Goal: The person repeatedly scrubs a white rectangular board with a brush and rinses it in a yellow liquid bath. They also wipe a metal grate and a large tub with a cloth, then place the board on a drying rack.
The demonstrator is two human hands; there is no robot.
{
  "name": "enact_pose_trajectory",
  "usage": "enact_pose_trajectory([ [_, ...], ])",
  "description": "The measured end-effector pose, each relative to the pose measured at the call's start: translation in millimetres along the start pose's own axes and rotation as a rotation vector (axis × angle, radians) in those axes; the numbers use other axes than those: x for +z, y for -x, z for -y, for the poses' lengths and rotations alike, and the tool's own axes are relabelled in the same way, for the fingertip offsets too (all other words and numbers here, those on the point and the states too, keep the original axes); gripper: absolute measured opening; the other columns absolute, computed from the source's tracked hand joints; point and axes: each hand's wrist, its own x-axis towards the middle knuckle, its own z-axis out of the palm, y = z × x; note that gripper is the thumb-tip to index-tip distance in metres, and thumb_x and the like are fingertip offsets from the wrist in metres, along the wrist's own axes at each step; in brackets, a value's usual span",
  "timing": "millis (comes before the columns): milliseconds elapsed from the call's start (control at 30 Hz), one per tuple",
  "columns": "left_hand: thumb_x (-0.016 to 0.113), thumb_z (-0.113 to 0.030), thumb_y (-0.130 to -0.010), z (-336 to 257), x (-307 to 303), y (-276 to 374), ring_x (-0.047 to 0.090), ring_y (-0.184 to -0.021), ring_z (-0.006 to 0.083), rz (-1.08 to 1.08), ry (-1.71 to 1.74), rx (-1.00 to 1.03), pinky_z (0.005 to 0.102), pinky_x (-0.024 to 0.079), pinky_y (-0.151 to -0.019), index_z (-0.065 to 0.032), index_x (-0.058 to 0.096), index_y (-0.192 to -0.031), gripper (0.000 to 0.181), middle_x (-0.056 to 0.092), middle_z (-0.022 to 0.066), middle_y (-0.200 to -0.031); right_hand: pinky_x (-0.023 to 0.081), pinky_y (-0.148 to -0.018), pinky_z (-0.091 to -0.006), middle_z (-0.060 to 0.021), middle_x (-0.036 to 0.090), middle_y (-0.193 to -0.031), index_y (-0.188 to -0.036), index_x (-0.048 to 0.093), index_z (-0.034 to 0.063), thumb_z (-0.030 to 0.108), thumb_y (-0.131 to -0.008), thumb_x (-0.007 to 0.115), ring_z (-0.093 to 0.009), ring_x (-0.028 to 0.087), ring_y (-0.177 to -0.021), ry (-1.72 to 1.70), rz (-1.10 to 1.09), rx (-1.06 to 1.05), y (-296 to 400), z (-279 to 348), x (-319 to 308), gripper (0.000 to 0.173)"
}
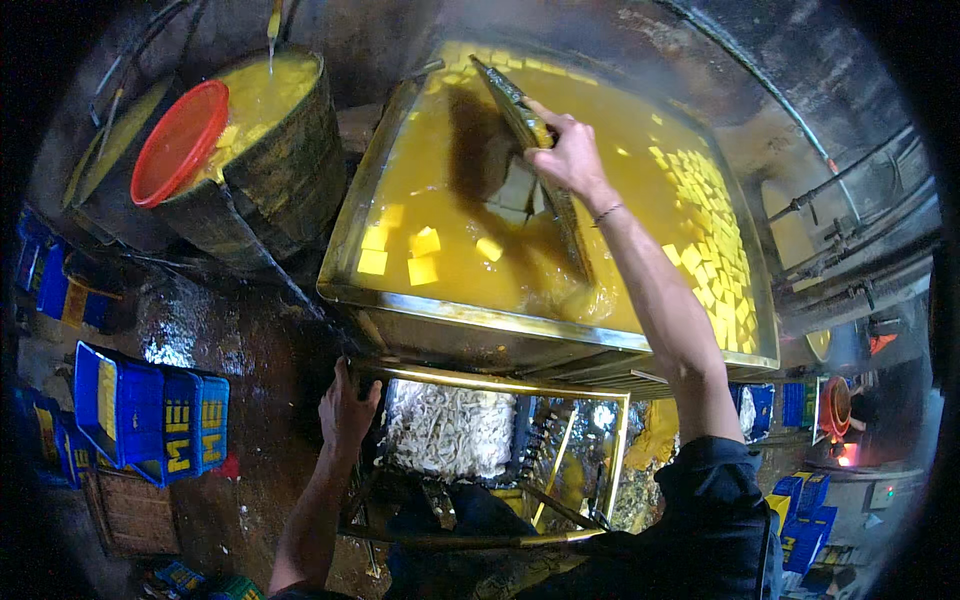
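Observation:
My right hand (pixel 570 154) grips the upper edge of a dark, flat board or tray (pixel 499 94). It stands tilted in the cloudy yellow liquid of a wide metal vat (pixel 480 309). Pale square blocks (pixel 517 187) show against the board's left side, partly in shadow. Yellow blocks that look like tofu (pixel 424 268) float at the vat's near left, and many more (pixel 712 232) crowd its right side. Low on the left, my left hand (pixel 346 416) has its thumb and fingers apart, beside the corner of a metal frame (pixel 495 381); nothing shows in it.
A large round barrel (pixel 277 172) holds more yellow blocks under running liquid, with a red plastic basket (pixel 180 142) at its rim. Blue crates (pixel 150 412) stand on the wet floor at left. Crumpled whitish material (pixel 450 431) lies inside the frame before me. Pipes (pixel 787 97) line the right wall.

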Motion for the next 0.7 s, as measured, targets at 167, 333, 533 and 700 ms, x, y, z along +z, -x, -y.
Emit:
enact_pose_trajectory([
  [167,0.077,-0.026,-0.074,-75,-20,-6,0.049,-0.119,0.0429,-0.430,0.076,0.381,0.0506,0.042,-0.100,-0.0017,0.040,-0.139,0.079,0.049,0.0238,-0.131,0.051,-0.095,-0.0333,-0.0145,0.072,-0.110,-0.132,0.062,0.0216,0.006,-0.067,0.071,-0.023,0.068,-0.098,-0.138,-0.007,-0.108,32,21,-140,0.068],
  [333,0.058,-0.046,-0.095,-285,-72,4,0.032,-0.141,0.0293,0.316,1.064,0.163,0.0431,0.027,-0.115,0.0004,0.030,-0.148,0.076,0.031,0.0227,-0.154,0.050,-0.089,-0.0343,-0.0140,0.070,-0.110,-0.127,0.063,0.0102,0.007,-0.062,0.061,-0.025,0.067,-0.093,-0.089,0.040,-0.336,147,140,-274,0.065],
  [533,0.040,-0.062,-0.096,-315,-54,128,0.047,-0.126,0.0268,0.982,2.112,-0.053,0.0453,0.041,-0.105,-0.0099,0.037,-0.143,0.070,0.044,0.0089,-0.141,0.054,-0.081,-0.0419,-0.0044,0.069,-0.120,-0.114,0.072,0.0161,0.080,-0.084,0.035,-0.032,0.065,-0.093,0.094,0.279,-0.423,391,247,-305,0.080],
  [700,0.037,-0.066,-0.096,-163,-37,269,0.058,-0.114,0.0278,1.135,2.288,-0.298,0.0480,0.047,-0.101,-0.0064,0.048,-0.134,0.072,0.057,0.0137,-0.128,0.039,-0.070,-0.0378,0.0056,0.055,-0.140,-0.124,0.064,0.0264,0.031,-0.067,0.070,-0.023,0.054,-0.111,0.204,0.457,-0.414,530,316,-204,0.057],
])
